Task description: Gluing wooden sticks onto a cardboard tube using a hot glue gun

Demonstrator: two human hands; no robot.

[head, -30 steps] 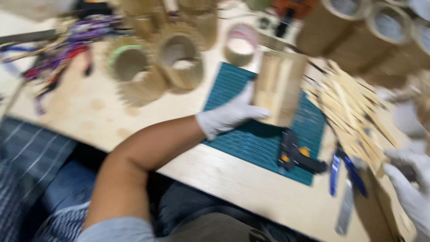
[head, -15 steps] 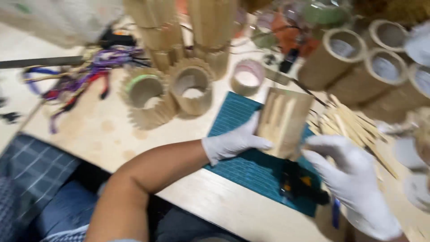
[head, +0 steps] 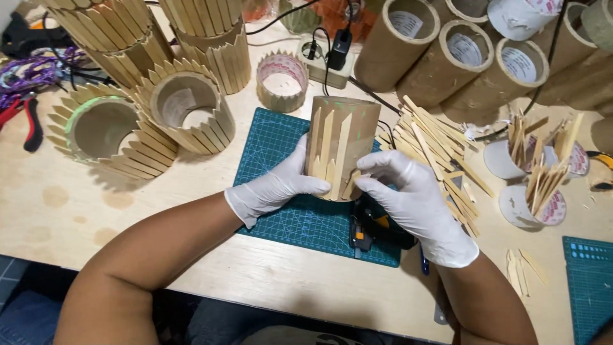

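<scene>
The cardboard tube [head: 341,145] stands upright between both gloved hands: the left hand [head: 278,185] grips its side, while the right hand [head: 415,198] pinches a stick [head: 350,185] near its base.

I see a brown cardboard tube [head: 341,145] standing upright on the green cutting mat [head: 274,153], near the mat's far right part. Several pale wooden sticks [head: 327,148] with pointed tops are stuck upright side by side along its front, reaching unequal heights, and the rest of its wall is bare. My left hand [head: 274,186] grips its lower left side; my right hand [head: 415,198] presses a stick at its lower right.
</scene>
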